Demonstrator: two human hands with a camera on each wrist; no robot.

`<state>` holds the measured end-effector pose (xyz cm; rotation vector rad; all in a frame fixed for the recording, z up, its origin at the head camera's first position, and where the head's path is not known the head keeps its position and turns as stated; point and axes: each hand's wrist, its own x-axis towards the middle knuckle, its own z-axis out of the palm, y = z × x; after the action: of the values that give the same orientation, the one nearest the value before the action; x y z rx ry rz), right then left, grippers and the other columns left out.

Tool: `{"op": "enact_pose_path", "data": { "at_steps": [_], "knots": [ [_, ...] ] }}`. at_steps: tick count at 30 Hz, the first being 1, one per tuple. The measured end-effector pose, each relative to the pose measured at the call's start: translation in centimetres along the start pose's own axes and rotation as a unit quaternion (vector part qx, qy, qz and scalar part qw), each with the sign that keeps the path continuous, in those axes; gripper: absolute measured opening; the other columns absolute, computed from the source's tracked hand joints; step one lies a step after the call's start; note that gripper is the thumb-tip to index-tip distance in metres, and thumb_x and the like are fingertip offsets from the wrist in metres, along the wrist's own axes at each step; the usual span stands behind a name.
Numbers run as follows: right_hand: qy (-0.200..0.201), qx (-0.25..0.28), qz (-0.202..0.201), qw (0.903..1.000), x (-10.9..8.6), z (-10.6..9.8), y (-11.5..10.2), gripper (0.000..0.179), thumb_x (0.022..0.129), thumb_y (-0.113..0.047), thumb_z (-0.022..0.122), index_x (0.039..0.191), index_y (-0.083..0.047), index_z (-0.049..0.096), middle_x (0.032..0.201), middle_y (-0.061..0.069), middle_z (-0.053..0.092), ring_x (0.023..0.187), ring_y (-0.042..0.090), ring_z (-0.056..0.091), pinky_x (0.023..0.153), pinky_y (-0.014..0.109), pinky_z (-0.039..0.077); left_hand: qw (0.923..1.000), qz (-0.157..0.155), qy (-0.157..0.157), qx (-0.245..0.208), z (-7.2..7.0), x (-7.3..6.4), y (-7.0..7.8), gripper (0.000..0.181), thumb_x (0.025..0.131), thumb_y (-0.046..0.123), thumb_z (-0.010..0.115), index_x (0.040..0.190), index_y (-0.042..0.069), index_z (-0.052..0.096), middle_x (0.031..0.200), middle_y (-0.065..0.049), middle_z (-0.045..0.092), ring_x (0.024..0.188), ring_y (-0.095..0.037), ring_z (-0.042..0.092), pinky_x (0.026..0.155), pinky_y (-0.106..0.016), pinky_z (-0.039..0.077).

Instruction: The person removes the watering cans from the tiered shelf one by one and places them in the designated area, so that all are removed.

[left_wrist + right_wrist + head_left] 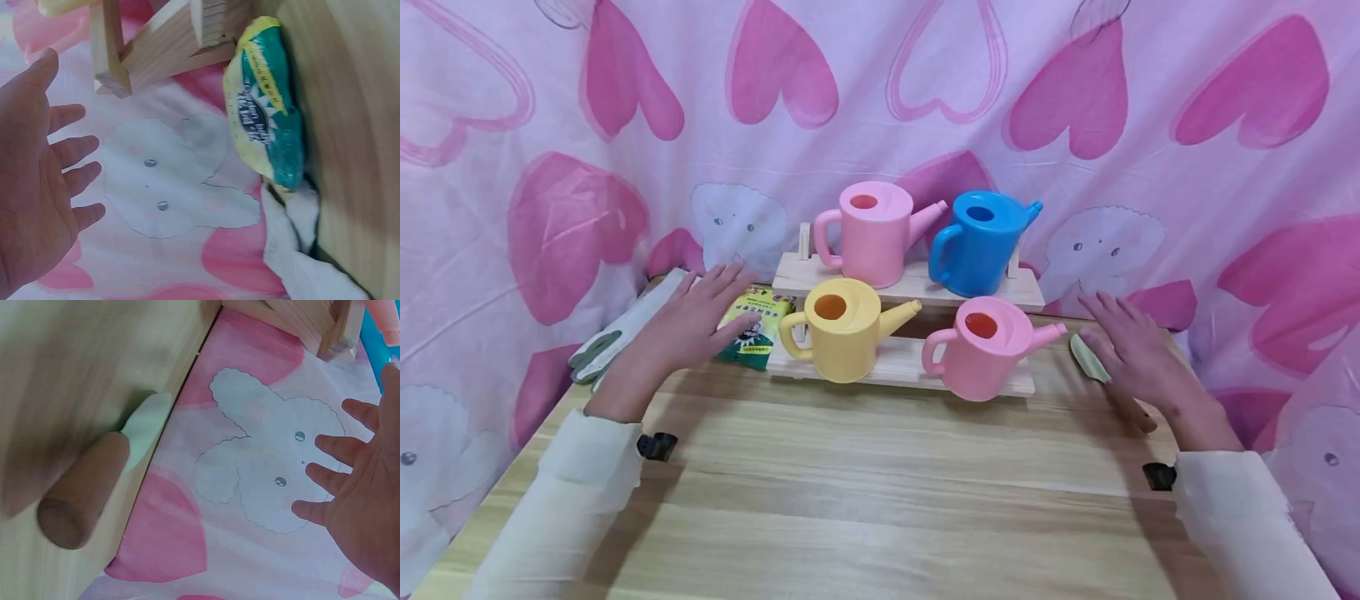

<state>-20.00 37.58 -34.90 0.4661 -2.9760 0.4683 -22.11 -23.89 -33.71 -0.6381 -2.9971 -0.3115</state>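
My left hand [692,325] is held out with straight, spread fingers and grips nothing. Beside it lies a green and yellow packet [758,329], and white gloves with grey-green parts [625,329] are partly behind the forearm. With its fingers likewise extended, my right hand [1138,354] hovers above a small trowel with a pale green blade [1088,360]; its brown wooden handle [84,490] shows fully in the right wrist view. Between the hands, a pink watering can [876,237] and a blue one [981,250] stand on the upper step, a yellow one [846,342] and another pink one [985,354] lower down.
A two-tier wooden stand [793,271] carries the cans near the back of the wood-grain table [880,483]. Behind and at both sides hangs a pink curtain [865,150] with hearts and white cartoon animals. All spouts point right.
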Motion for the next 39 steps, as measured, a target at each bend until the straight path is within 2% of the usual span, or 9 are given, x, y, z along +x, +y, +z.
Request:
{"op": "enact_pose_path", "data": {
  "at_steps": [8, 11, 15, 18, 20, 24, 27, 33, 39],
  "knots": [
    [0.015, 0.030, -0.011, 0.9994, 2.4, -1.0, -0.4, 0.065, 0.109, -0.040, 0.048, 0.165, -0.018, 0.024, 0.165, 0.024, 0.022, 0.149, 0.050, 0.018, 0.109, 0.079, 0.020, 0.9982, 0.015, 0.058, -0.006, -1.7, 0.8, 0.9, 0.079, 0.103, 0.051, 0.055, 0.166, 0.017, 0.020, 0.168, -0.018, 0.021, 0.154, -0.039, 0.014, 0.123, -0.059, 0.004],
    [0.005, 0.052, -0.010, 0.9986, 3.1, -1.4, -0.5, 0.066, 0.109, -0.040, 0.051, 0.165, -0.018, 0.025, 0.164, 0.022, 0.027, 0.147, 0.050, 0.024, 0.105, 0.079, 0.027, 0.9962, 0.018, 0.082, -0.022, -1.9, 1.6, 1.5, 0.079, 0.101, 0.053, 0.058, 0.165, 0.020, 0.025, 0.166, -0.016, 0.027, 0.151, -0.039, 0.024, 0.120, -0.063, 0.018],
    [-0.016, 0.078, -0.005, 0.9968, 4.2, -1.8, -0.8, 0.066, 0.108, -0.045, 0.051, 0.164, -0.020, 0.027, 0.164, 0.020, 0.029, 0.147, 0.049, 0.026, 0.105, 0.078, 0.028, 0.9919, 0.013, 0.100, -0.077, -2.2, 2.9, 2.6, 0.076, 0.100, 0.048, 0.064, 0.163, 0.021, 0.032, 0.162, -0.013, 0.038, 0.145, -0.040, 0.037, 0.109, -0.066, 0.037],
    [-0.020, 0.093, -0.016, 0.9953, 5.0, -1.9, -1.0, 0.065, 0.107, -0.042, 0.054, 0.161, -0.014, 0.034, 0.160, 0.022, 0.036, 0.147, 0.048, 0.029, 0.106, 0.077, 0.029, 0.9836, 0.014, 0.114, -0.139, -2.4, 3.8, 3.3, 0.070, 0.100, 0.037, 0.068, 0.161, 0.020, 0.037, 0.158, -0.013, 0.044, 0.141, -0.039, 0.044, 0.105, -0.065, 0.044],
    [-0.020, 0.102, -0.022, 0.9944, 5.5, -1.9, -1.1, 0.062, 0.107, -0.039, 0.056, 0.159, -0.011, 0.037, 0.151, 0.023, 0.049, 0.145, 0.048, 0.031, 0.107, 0.076, 0.030, 0.9752, 0.020, 0.125, -0.182, -2.4, 4.5, 3.6, 0.066, 0.101, 0.031, 0.069, 0.159, 0.018, 0.041, 0.155, -0.012, 0.047, 0.137, -0.037, 0.048, 0.104, -0.062, 0.046],
    [-0.026, 0.119, -0.018, 0.9923, 6.2, -1.7, -1.2, 0.060, 0.107, -0.039, 0.056, 0.158, -0.013, 0.040, 0.147, 0.021, 0.052, 0.142, 0.047, 0.035, 0.104, 0.075, 0.034, 0.9571, 0.028, 0.139, -0.253, -2.4, 5.9, 4.3, 0.058, 0.100, 0.022, 0.069, 0.154, 0.015, 0.047, 0.147, -0.012, 0.054, 0.128, -0.034, 0.056, 0.103, -0.055, 0.049],
    [-0.032, 0.134, -0.010, 0.9904, 6.5, -1.2, -1.2, 0.060, 0.106, -0.041, 0.056, 0.159, -0.018, 0.040, 0.157, 0.017, 0.041, 0.141, 0.047, 0.036, 0.102, 0.076, 0.037, 0.9493, 0.017, 0.137, -0.283, -2.5, 6.7, 4.8, 0.055, 0.101, 0.021, 0.069, 0.152, 0.013, 0.049, 0.143, -0.014, 0.056, 0.126, -0.033, 0.058, 0.103, -0.053, 0.049],
    [-0.034, 0.150, -0.010, 0.9881, 6.6, -0.1, -0.9, 0.058, 0.106, -0.041, 0.057, 0.159, -0.022, 0.042, 0.161, 0.014, 0.036, 0.143, 0.046, 0.034, 0.103, 0.074, 0.037, 0.9376, -0.003, 0.125, -0.325, -2.6, 7.8, 5.6, 0.053, 0.102, 0.020, 0.068, 0.151, 0.012, 0.050, 0.141, -0.014, 0.058, 0.125, -0.033, 0.058, 0.105, -0.051, 0.049],
    [-0.053, 0.157, 0.002, 0.9863, 6.7, 0.0, -1.4, 0.059, 0.106, -0.040, 0.057, 0.157, -0.015, 0.043, 0.162, 0.018, 0.034, 0.141, 0.048, 0.036, 0.102, 0.069, 0.043, 0.9148, -0.023, 0.115, -0.387, -2.3, 8.9, 5.8, 0.050, 0.102, 0.025, 0.067, 0.148, 0.011, 0.054, 0.138, -0.010, 0.061, 0.124, -0.029, 0.059, 0.106, -0.046, 0.049]
  ]
}}
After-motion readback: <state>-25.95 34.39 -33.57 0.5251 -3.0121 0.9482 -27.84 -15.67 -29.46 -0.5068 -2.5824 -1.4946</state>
